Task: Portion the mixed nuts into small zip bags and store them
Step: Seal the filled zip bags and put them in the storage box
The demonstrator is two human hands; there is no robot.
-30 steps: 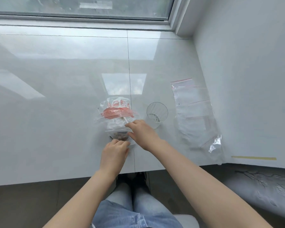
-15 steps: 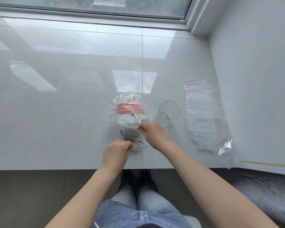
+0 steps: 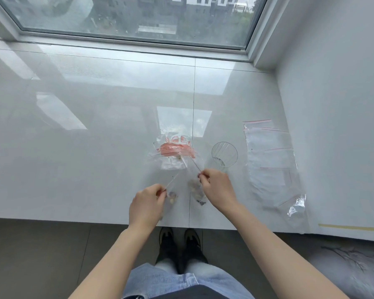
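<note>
White windowsill ledge, left hand and right hand each pinching a small zip bag corner

Glossy white surface below a window, white wall at right, strip of yellow tape near its edge, grey tiled floor, black shoes, blue jeans

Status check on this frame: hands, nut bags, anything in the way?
Left hand and right hand each pinching a small zip bag holding nuts. Glass cup close beside right hand. Spare bags off right, clear.
</note>
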